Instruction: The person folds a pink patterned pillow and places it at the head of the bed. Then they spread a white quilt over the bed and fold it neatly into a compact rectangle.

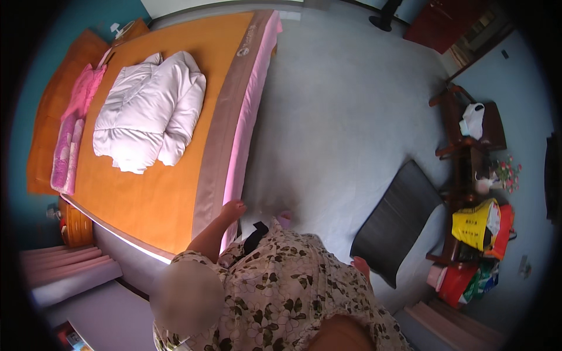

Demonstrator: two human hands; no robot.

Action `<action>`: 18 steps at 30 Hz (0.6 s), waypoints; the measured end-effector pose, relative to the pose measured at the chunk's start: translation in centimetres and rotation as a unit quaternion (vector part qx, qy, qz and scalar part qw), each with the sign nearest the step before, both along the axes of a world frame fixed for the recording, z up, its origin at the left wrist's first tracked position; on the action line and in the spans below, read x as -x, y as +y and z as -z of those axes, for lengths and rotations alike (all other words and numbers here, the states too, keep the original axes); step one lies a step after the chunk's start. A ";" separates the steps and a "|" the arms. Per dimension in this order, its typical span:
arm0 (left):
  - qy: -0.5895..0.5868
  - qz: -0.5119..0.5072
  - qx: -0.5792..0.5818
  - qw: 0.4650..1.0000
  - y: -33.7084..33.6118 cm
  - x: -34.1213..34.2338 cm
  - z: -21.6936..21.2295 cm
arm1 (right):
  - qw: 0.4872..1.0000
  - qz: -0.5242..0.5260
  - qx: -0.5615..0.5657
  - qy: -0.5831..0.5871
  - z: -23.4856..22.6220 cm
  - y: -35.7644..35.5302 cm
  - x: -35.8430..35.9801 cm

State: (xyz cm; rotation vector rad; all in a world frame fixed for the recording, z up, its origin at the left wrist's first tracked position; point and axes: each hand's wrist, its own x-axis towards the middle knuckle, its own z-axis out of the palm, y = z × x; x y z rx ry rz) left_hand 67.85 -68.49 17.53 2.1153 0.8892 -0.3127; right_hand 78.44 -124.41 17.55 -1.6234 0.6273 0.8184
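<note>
My left hand (233, 209) lies on the near corner of a large bed (158, 199), right at the pink sheet edge (246, 134) beside the brown band of the orange cover. Its fingers are too small and blurred to read. My right hand (362, 266) shows only as a small patch past my floral dress (287, 286), close to a black cushion (398, 222); its grip is hidden. A white folded quilt (149, 111) sits on the bed's middle, and pink pillows (73, 134) lie along the orange headboard side.
Grey floor (339, 105) spreads right of the bed. The black cushion rests on a grey seat (424, 257). A wooden chair (468, 140) with a white bag, flowers (508, 172) and yellow and red bags (480, 225) line the right wall. A round wooden stand (76, 225) is at lower left.
</note>
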 end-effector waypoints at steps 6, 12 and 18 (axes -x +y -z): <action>-0.086 -0.071 0.059 0.992 0.1 -17.0 -0.8 | 0.901 -0.313 0.090 -0.286 6.9 -7.6 -13.9; 0.059 -0.163 -0.033 0.984 -0.2 -13.4 1.9 | 0.924 -0.366 0.062 -0.093 3.0 1.0 -33.5; 0.112 -0.341 0.051 0.932 -1.8 -14.8 -2.5 | 0.978 -0.205 -0.012 -0.034 -1.0 12.4 -53.2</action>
